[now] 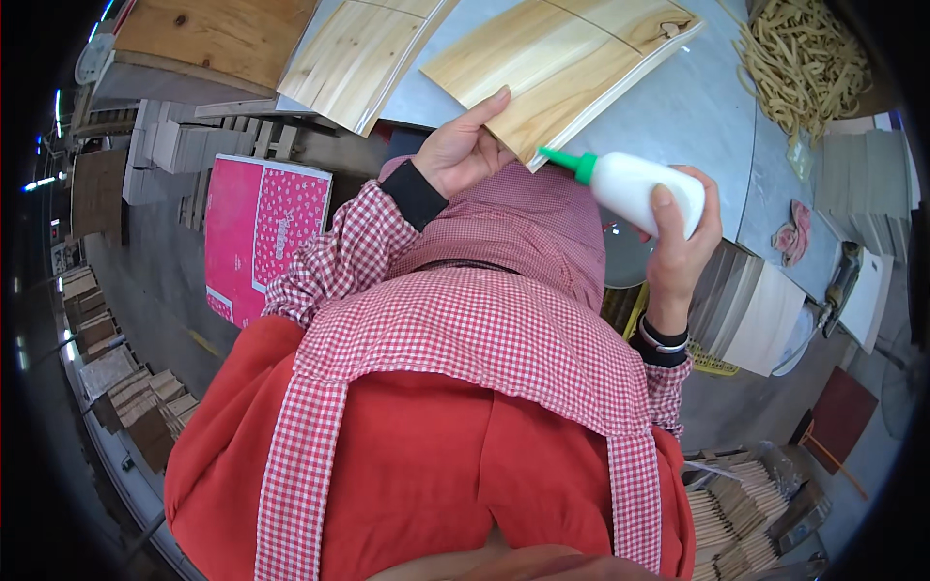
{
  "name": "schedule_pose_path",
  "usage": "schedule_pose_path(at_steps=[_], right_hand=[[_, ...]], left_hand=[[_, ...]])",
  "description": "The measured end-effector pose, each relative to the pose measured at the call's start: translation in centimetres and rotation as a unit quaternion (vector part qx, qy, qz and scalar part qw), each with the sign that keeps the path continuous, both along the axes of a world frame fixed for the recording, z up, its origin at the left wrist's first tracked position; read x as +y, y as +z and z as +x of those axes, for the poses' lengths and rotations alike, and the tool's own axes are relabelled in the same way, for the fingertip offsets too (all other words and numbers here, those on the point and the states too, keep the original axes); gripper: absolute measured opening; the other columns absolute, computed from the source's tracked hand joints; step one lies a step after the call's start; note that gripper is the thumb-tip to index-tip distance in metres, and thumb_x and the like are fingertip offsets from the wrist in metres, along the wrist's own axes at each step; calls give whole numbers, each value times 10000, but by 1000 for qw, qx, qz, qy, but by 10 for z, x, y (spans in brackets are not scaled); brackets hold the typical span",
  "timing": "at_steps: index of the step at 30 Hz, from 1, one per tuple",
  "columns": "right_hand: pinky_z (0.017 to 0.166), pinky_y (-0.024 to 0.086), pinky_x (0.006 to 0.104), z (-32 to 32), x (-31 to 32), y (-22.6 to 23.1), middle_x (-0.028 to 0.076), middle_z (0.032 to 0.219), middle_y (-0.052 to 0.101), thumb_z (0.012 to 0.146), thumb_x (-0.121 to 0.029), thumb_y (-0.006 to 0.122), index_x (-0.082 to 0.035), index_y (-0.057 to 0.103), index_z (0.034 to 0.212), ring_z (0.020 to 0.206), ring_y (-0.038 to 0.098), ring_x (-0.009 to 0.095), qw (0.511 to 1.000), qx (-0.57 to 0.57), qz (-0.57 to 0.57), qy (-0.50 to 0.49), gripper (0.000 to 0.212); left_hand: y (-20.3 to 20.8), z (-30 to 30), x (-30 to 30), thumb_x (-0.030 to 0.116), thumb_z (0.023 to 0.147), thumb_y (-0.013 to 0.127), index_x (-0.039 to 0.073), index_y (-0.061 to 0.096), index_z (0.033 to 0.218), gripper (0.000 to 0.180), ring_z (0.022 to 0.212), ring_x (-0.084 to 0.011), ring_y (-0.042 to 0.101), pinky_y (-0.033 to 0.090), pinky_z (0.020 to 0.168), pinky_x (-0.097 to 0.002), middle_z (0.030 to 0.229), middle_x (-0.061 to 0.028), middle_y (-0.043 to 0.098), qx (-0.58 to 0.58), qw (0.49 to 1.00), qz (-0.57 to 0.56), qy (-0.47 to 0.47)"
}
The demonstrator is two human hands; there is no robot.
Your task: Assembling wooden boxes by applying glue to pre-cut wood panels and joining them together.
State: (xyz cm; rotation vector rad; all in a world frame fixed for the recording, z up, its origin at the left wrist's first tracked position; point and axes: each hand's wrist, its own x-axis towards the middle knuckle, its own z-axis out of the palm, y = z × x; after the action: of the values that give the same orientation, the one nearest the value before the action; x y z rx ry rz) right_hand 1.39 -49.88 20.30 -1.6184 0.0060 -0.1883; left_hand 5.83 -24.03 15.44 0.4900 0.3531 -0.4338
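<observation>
My left hand [463, 147] grips the near end of a pale wooden board [557, 73], thumb on top and the other fingers partly hidden beneath it. The board lies slantwise, its near end reaching past the table edge. A white squeeze bottle [630, 186] with a green nozzle is in my right hand [684, 228], fingers wrapped round its body. Its nozzle points left, with the tip at the board's near right corner; whether it touches I cannot tell. Along the board's right side runs a light, grooved edge. A second wooden board [363, 58] lies to the left.
The grey table [688, 126] carries a heap of pale rubber-like bands [804, 63] and a crumpled pink cloth [792, 232] at right. A brown wooden panel [213, 39] sits far left, above a pink patterned box [266, 228]. Stacked panels [751, 305] stand below the table on the right.
</observation>
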Motion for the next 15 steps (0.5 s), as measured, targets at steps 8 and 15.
schedule_pose_path(at_steps=[8,15], right_hand=[[630,447,243,-9,6,-1,53,900,576,835,-207,690,3,542,1068,748,529,124,997,0,-67,34,347],[493,454,260,-4,-1,9,131,919,584,880,-342,612,11,473,1177,672,583,171,978,-105,141,-113,482]], left_hand=[[2,4,-2,164,943,582,3,384,1312,449,1204,-243,531,434,1057,-388,1295,-145,522,-9,1000,0,-14],[18,-9,16,188,968,537,13,366,1367,468,1236,-237,500,392,1072,-385,1354,-132,493,-64,997,11,-35]])
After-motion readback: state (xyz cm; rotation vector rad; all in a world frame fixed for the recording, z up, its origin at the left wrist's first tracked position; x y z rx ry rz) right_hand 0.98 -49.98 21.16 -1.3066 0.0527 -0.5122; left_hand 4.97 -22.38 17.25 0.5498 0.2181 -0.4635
